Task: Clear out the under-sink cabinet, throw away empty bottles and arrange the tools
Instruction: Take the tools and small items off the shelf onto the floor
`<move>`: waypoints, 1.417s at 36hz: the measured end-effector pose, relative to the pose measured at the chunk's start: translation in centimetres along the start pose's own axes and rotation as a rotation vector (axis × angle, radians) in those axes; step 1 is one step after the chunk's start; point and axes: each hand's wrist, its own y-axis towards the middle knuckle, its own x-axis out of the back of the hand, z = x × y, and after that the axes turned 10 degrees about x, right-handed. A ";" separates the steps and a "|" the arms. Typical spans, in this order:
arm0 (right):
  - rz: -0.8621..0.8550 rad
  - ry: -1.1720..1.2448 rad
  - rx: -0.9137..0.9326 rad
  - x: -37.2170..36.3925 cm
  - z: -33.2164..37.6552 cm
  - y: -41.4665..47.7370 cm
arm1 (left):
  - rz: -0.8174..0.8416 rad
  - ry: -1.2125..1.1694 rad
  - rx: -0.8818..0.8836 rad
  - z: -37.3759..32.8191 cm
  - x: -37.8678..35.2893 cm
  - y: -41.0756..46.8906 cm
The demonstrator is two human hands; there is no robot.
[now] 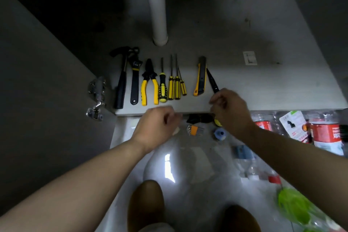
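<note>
Hammer (121,81), pliers (149,83) and screwdrivers (174,88) lie side by side on the cabinet floor (254,88). Your right hand (231,111) grips a slim black tool (212,80) just beside the yellow utility knife (201,79). Your left hand (154,126) is curled and blurred, so I cannot tell if it holds anything.

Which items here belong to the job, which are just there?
Job: hammer, wrench, pliers, screwdrivers, utility knife, black tool in right hand, hex keys, bottles.
Incidental: pipe, hinge, sticker.
</note>
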 end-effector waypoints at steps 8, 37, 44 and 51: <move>0.046 -0.361 -0.045 0.2 -1.6 5.6 | -0.446 0.027 0.234 0.4 5.5 7.0; 0.082 0.109 0.112 1.6 -4.0 -1.8 | -0.656 -0.004 0.389 1.7 5.5 8.2; 0.533 -0.221 0.127 4.0 -6.3 -7.7 | -0.330 -0.133 0.009 1.9 0.1 -0.4; 0.779 -0.341 -0.217 1.8 -8.9 -12.7 | 0.183 0.099 -0.021 5.9 -3.6 -4.6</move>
